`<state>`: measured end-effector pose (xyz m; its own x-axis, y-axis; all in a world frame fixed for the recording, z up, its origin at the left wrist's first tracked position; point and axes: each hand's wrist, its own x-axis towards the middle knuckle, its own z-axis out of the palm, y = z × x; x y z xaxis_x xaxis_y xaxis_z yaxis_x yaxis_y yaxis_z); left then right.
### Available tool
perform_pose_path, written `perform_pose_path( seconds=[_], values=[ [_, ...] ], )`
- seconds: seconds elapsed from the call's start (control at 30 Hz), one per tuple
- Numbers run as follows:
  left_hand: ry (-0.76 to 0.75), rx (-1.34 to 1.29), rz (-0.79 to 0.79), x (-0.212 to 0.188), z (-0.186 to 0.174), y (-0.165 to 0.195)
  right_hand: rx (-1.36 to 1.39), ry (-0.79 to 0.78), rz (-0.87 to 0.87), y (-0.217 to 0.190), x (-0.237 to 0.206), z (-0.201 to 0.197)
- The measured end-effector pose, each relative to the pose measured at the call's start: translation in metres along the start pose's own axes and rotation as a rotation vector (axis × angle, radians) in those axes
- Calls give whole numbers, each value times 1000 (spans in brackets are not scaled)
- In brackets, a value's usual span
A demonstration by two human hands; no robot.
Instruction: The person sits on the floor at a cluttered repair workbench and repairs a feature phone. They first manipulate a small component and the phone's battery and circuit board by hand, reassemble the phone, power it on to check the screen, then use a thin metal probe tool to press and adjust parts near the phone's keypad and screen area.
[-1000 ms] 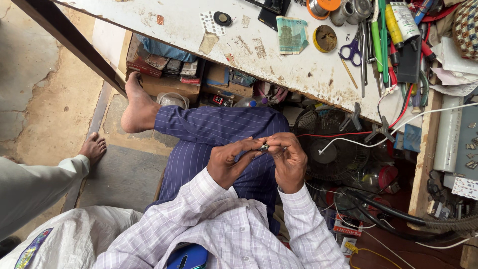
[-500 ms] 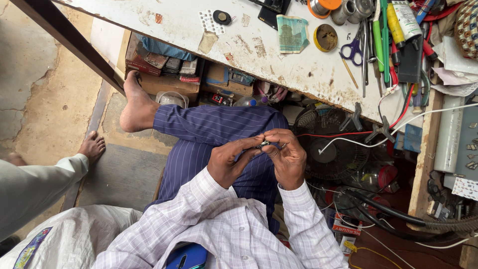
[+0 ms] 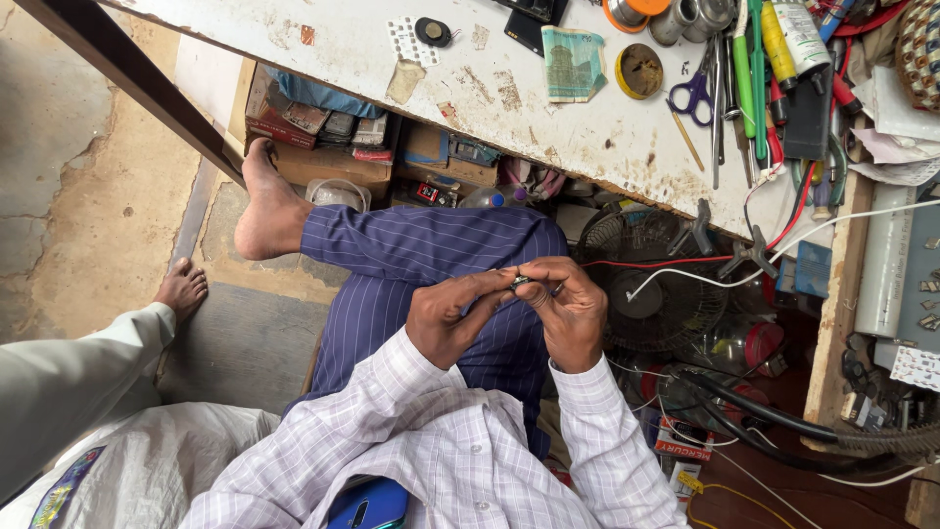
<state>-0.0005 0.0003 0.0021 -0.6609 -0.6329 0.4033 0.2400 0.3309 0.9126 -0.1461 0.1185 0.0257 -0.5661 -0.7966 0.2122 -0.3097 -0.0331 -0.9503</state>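
My left hand (image 3: 452, 318) and my right hand (image 3: 566, 312) meet over my lap, above my crossed leg in blue striped trousers (image 3: 411, 260). Between the fingertips of both hands sits a small dark metal part (image 3: 520, 282), pinched from either side. It is too small to tell what kind of part it is. Both wrists come out of a pale checked shirt's sleeves.
A worn white worktable (image 3: 490, 98) carries scissors (image 3: 693, 96), a banknote (image 3: 573, 64), a round tin (image 3: 639, 71), pens and tools. A small fan (image 3: 651, 284), wires and boxes lie under it. Another person's leg and bare foot (image 3: 181, 289) are at the left.
My hands stay together on the small part with only slight finger movement. The other person's foot at the left has shifted a little.
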Motion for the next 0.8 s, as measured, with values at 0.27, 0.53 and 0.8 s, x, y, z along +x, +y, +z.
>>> perform_pose_path(
  seconds=[0.27, 0.53, 0.8],
  values=[
    [-15, -169, -193, 8, -3, -1, 168, -43, 172, -11, 8, 2],
    [-23, -191, -233, 8, -5, 0, 164, -61, 159, -13, 11, 4],
    [6, -593, -411, 0, 4, -17, -9, -58, 148, -10, 13, 2]
  ],
)
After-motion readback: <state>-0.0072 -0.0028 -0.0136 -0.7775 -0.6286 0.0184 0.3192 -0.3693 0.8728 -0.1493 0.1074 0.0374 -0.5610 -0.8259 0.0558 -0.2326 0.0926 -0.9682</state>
